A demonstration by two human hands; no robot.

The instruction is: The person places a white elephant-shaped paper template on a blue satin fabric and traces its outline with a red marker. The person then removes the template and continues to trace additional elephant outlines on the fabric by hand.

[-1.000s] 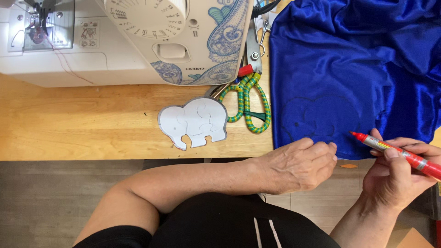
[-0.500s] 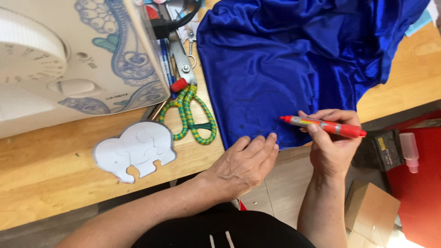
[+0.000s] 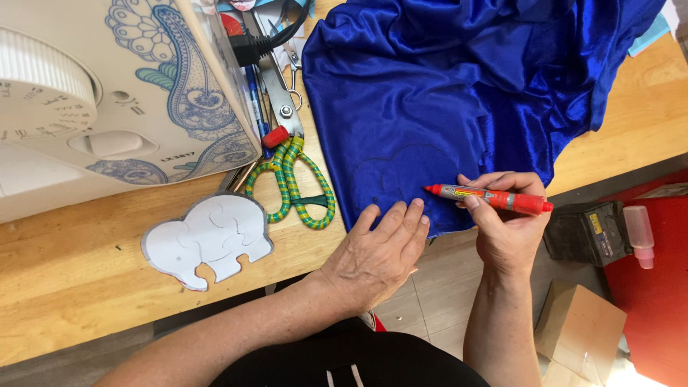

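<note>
Right hand (image 3: 505,229) holds a red marker (image 3: 491,198) over blue fabric (image 3: 444,93); left hand (image 3: 376,258) flattens it.

A sewing workshop — sewing machine (image 3: 107,100), scissors (image 3: 294,179), blue fabric (image 3: 459,93)

A sewing machine (image 3: 107,93) with blue paisley print stood at the far left of the wooden surface (image 3: 72,287). A white elephant cutout (image 3: 208,240) lay flat near its base. Just right of the cutout lay scissors (image 3: 290,179) with green-and-yellow handles, blades pointing far. A black plug (image 3: 247,49) sat in the machine's side. On the floor to the right stood a dark box (image 3: 588,229), a small pale bottle (image 3: 638,233) on a red thing (image 3: 656,308), and a cardboard box (image 3: 577,333).
</note>
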